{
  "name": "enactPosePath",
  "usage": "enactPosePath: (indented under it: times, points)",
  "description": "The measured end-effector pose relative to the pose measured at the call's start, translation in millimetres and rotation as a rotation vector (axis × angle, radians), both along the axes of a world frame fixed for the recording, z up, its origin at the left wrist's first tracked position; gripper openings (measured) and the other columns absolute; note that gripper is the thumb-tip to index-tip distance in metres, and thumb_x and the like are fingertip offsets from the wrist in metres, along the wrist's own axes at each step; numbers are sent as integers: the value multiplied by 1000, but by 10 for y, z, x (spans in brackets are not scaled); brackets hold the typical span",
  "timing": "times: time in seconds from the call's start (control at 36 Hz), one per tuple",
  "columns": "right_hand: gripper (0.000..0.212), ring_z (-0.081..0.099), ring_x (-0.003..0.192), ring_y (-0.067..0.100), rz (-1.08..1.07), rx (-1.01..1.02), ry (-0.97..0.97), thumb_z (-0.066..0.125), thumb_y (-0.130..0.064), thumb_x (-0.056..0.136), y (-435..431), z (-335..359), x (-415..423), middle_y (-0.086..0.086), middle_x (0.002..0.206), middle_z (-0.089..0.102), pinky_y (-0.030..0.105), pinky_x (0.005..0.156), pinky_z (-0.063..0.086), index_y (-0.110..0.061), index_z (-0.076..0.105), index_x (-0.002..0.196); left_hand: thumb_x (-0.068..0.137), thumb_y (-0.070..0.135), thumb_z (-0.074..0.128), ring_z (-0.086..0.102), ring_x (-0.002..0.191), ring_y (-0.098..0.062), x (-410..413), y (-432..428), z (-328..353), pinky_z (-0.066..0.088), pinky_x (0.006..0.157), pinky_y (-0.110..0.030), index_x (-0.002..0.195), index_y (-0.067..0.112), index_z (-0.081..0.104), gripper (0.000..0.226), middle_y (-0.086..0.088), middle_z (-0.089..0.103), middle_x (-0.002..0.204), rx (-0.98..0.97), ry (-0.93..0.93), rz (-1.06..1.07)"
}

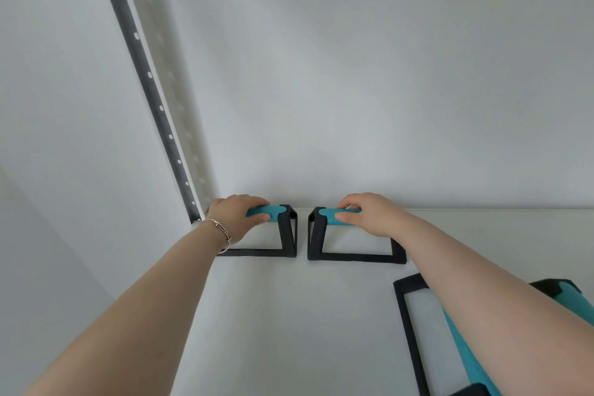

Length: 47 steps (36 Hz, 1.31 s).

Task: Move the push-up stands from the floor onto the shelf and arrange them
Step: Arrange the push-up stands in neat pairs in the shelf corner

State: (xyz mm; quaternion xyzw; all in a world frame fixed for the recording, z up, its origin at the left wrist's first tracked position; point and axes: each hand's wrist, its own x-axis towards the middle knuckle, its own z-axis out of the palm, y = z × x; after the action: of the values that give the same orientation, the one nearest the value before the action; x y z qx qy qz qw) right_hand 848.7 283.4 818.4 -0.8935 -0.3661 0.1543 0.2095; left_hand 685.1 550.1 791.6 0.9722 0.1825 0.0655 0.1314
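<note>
Two push-up stands with black frames and teal grips stand side by side at the back of the white shelf (289, 315), close to the wall. My left hand (236, 215), a thin bracelet on its wrist, grips the teal bar of the left stand (287, 231). My right hand (366, 212) grips the teal bar of the right stand (316, 235). A small gap separates the two stands. Both bases rest flat on the shelf.
A third push-up stand (408, 325) sits near the front right of the shelf, partly hidden under my right forearm. A dark perforated shelf upright (151, 80) runs along the left corner. White walls enclose the back and left.
</note>
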Motion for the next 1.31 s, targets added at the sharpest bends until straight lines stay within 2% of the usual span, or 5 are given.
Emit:
enactPosePath:
  times: [0.19, 0.69, 0.97, 1.31]
  points:
    - [25, 59, 107, 17, -24, 20, -17, 60, -53, 87, 74, -24, 56, -5, 116, 66, 39, 97, 46, -39, 65, 107, 90, 55, 47, 52, 104, -9, 66, 54, -58, 25, 86, -32, 119, 47, 56, 31, 21, 60, 107, 12, -32, 13]
    - [33, 57, 113, 15, 22, 30, -10, 61, -51, 88, 133, -20, 260, -6, 121, 65, 39, 101, 45, -36, 66, 117, 88, 57, 44, 51, 96, -7, 156, 82, -115, 31, 89, -35, 114, 50, 56, 29, 23, 60, 101, 20, -78, 36]
    - [35, 56, 111, 16, 22, 43, -50, 57, -54, 90, 117, -55, 246, -9, 120, 66, 39, 99, 45, -37, 65, 120, 90, 56, 43, 51, 100, -8, 175, 88, -117, 30, 89, -36, 116, 49, 56, 29, 22, 60, 103, 27, -77, 30]
    - [37, 55, 110, 15, 4, 47, -71, 57, -56, 89, 122, -97, 261, -9, 120, 66, 37, 97, 46, -39, 64, 121, 89, 57, 42, 47, 94, -6, 190, 77, -134, 26, 85, -34, 114, 50, 56, 29, 23, 60, 101, 40, -93, 42]
